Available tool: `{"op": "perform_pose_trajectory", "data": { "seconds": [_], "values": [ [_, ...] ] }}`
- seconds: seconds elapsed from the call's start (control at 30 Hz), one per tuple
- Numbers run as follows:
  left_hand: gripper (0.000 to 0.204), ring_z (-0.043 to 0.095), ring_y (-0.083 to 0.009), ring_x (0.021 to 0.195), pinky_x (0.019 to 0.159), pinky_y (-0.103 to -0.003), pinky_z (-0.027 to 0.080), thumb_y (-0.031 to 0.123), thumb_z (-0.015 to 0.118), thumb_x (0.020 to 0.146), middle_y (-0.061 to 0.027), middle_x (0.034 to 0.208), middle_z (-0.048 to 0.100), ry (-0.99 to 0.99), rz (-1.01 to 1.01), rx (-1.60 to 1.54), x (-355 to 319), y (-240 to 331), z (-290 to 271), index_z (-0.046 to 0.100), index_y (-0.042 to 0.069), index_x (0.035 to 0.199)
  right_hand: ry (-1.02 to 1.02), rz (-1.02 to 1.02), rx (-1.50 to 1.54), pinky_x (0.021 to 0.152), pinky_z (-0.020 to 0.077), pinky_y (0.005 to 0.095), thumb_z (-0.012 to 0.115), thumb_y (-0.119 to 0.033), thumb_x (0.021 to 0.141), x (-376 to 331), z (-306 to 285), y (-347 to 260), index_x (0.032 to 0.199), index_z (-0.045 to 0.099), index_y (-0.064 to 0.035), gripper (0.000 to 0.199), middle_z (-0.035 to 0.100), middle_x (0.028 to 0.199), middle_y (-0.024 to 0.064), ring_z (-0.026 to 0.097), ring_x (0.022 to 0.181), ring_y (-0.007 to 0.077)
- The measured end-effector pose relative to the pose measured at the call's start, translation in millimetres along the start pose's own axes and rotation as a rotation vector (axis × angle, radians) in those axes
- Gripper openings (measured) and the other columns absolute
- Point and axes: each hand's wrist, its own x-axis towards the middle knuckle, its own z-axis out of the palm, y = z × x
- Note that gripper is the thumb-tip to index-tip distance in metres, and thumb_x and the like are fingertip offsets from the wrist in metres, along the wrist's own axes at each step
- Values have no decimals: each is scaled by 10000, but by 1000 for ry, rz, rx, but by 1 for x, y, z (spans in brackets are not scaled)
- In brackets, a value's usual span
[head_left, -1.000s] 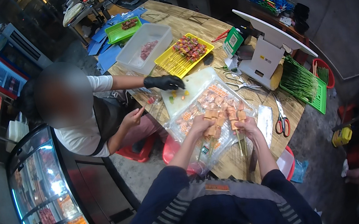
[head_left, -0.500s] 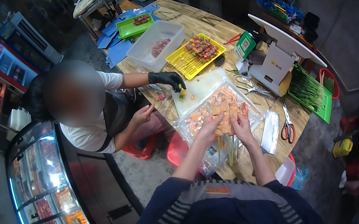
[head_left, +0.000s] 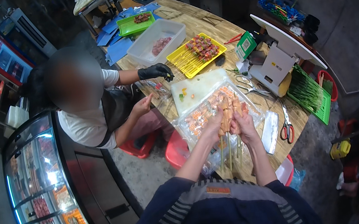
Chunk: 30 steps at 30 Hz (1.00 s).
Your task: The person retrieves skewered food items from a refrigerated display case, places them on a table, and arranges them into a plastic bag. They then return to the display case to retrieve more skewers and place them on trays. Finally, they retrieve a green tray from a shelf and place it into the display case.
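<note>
Several skewers of flat orange-brown food pieces are bunched upright between my two hands, their sticks hanging down below. My left hand is closed around the left side of the bunch. My right hand grips its right side with bent fingers. Under and behind them lies a plastic-lined tray of orange and pale food pieces. A white cutting board with a few yellow, green and orange bits adjoins the tray's far edge. To the right of my right hand lie a cleaver and scissors.
Across the table's left side sits a co-worker with a black-gloved hand. Beyond the board are a yellow tray of meat skewers and a clear tub. A white machine and a green basket stand right.
My hands have drawn closer together, and the skewers, spread flat before, are now bunched and turned edge-on. The co-worker's gloved hand has moved left, away from the cutting board.
</note>
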Motion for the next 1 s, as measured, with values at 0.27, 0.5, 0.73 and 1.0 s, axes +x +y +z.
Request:
{"op": "perform_pose_trajectory", "data": {
  "seconds": [0.27,0.5,0.73,1.0],
  "values": [
    [583,588,-181,751,626,-300,509,509,180,860,-92,924,565,120,146,160,-3,16,-1,413,45,1125,134,-188,-294,417,401,198,602,-174,770,6,20,-7,902,507,-17,226,549,690,27,498,497,73],
    [499,568,-186,850,683,-295,494,407,262,895,-122,1000,541,135,365,300,-7,14,8,410,-12,1121,67,-146,-233,559,486,233,677,-87,662,6,20,-6,981,511,3,371,592,871,82,583,700,114],
    [500,588,-166,723,600,-270,494,414,323,882,-103,876,578,288,212,325,-12,12,25,499,-36,1015,-32,-79,-234,535,440,202,638,-48,661,4,10,-17,1005,504,-9,372,579,812,30,549,646,85],
    [511,537,-107,581,524,-227,454,436,322,877,-54,707,562,111,95,134,-11,9,11,549,-22,886,-34,66,-125,619,488,246,593,43,643,4,16,-21,1045,435,-13,436,568,878,68,576,725,139]
  ]
}}
